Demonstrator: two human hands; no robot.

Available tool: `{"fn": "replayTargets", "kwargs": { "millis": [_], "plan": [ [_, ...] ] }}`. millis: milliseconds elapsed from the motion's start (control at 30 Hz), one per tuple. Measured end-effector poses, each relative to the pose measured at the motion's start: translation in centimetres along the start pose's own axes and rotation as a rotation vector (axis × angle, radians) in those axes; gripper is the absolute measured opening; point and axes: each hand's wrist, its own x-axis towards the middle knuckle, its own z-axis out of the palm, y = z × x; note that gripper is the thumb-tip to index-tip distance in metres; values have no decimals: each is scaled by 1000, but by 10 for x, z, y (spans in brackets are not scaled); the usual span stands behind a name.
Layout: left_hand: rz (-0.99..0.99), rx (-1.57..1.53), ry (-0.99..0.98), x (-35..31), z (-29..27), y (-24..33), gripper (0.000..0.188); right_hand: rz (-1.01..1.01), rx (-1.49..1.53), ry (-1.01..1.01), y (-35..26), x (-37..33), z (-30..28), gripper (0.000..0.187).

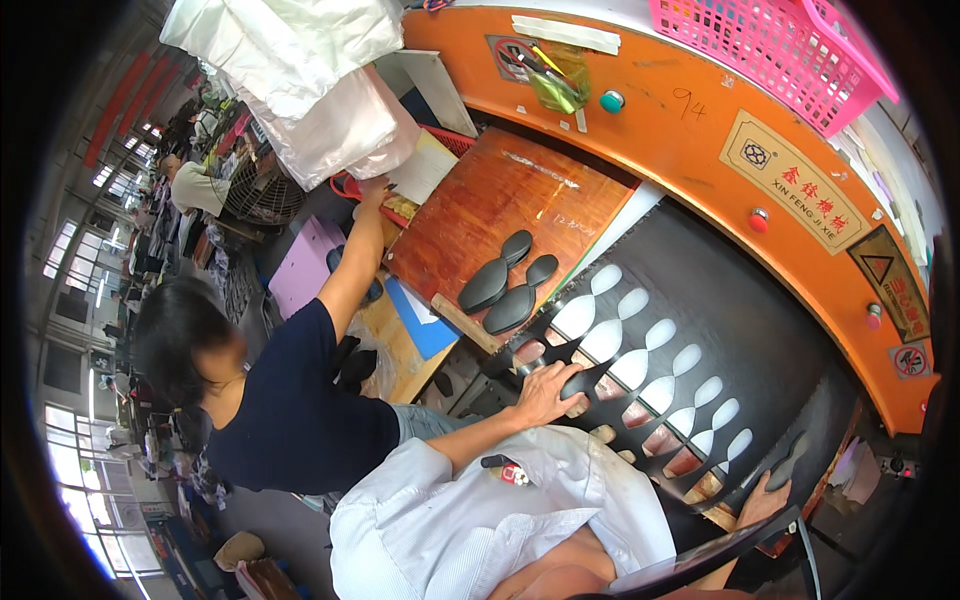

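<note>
A black sheet lies across the press bed, with a row of sole-shaped holes cut through it. White shows through the upper parts of the holes; the lower parts hang past the bed's near edge. My left hand is at the sheet's near left corner, fingers closed around a black insole piece. At the sheet's right end, my right hand grips the lower end of a dark grey insole piece. Black insole stacks rest on the reddish wooden board to the left.
An orange machine beam with buttons spans the far side, and a pink basket sits on it. At left, a co-worker in a dark top reaches toward a red tray. Plastic sheeting hangs at the upper left.
</note>
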Motion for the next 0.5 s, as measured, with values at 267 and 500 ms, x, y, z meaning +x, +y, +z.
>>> {"fn": "replayTargets", "kwargs": {
  "millis": [267, 500],
  "plan": [
    [51, -7, 82, 2, -1, 3, 53, -61, 212, 83, 18, 20, 32, 68],
    [-51, -79, -1, 7, -8, 13, 50, 27, 585, 108, -65, 13, -20, 65]
  ]
}}
